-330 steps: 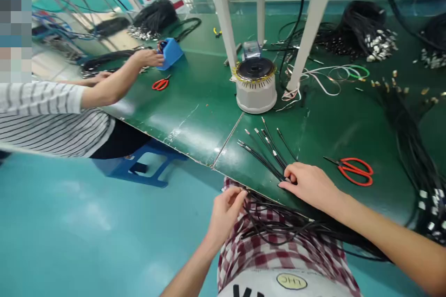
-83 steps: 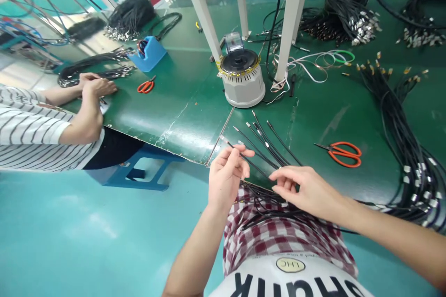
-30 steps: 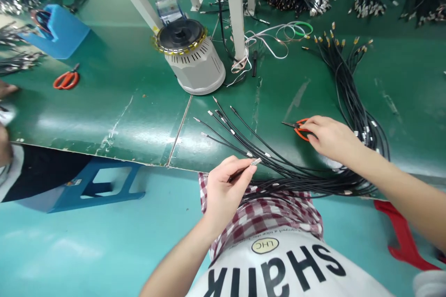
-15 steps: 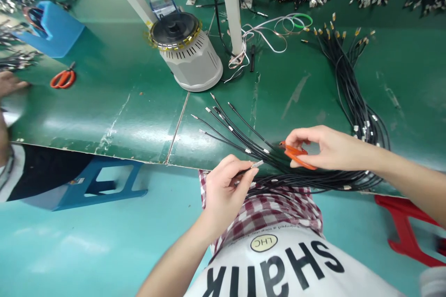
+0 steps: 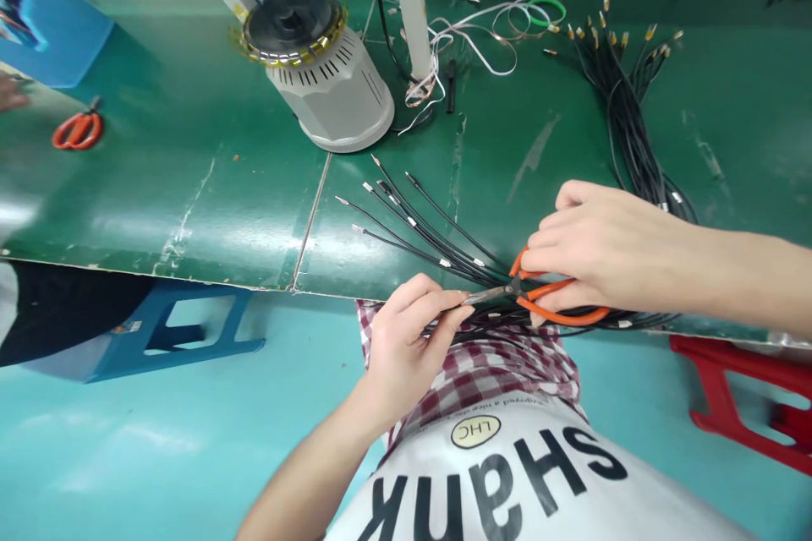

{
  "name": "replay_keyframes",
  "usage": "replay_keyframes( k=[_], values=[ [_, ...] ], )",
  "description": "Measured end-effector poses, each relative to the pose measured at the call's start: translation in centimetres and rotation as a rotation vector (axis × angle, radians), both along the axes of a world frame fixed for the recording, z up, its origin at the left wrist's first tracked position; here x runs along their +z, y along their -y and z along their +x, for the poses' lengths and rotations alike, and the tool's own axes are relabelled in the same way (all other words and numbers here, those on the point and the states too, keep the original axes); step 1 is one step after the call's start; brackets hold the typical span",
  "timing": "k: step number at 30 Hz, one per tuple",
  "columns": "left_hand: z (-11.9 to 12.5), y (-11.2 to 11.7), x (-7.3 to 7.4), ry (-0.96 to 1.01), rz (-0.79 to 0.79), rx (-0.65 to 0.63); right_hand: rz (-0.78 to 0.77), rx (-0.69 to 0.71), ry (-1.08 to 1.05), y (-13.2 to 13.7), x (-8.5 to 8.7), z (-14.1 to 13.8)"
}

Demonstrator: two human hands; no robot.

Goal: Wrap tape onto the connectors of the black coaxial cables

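Note:
My left hand (image 5: pixel 409 338) pinches the end of a thin black cable just off the near edge of the green table (image 5: pixel 190 186). My right hand (image 5: pixel 596 245) grips orange-handled scissors (image 5: pixel 545 304), their blades pointing left and touching the cable end at my left fingertips. A fan of several black cables with metal tips (image 5: pixel 412 224) lies on the table just beyond both hands, running back under my right hand.
A grey round machine with a black top (image 5: pixel 320 72) stands behind the cables. White posts (image 5: pixel 406 0) rise near it. More black cable bundles (image 5: pixel 625 101) lie at the right. A second pair of orange scissors (image 5: pixel 77 131) and a blue box (image 5: pixel 51 25) sit far left. Red stool (image 5: pixel 742 397) at right.
My right hand picked up the orange scissors from the table and brought them left to the cable end held in my left hand. The view tilted down and right.

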State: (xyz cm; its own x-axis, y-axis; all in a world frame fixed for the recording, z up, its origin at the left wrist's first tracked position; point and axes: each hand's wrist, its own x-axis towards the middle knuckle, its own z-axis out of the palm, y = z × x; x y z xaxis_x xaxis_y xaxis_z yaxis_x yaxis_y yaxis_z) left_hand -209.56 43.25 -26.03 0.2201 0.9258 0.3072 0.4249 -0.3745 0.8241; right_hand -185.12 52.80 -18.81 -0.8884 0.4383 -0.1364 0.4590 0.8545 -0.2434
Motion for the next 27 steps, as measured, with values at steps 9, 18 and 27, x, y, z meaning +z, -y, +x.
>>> replay_keyframes(
  k=[9,18,27],
  values=[
    [-0.1,0.2,0.0,-0.006,-0.009,-0.039,-0.221,-0.026,-0.032,-0.9,-0.2,-0.3],
    [-0.2,0.6,-0.5,0.015,0.015,-0.063,-0.299,0.04,0.055,-1.1,-0.7,-0.6],
    [-0.4,0.4,0.2,0.014,0.034,-0.088,-0.445,-0.015,0.043,-0.7,-0.1,-0.5]
  ],
)
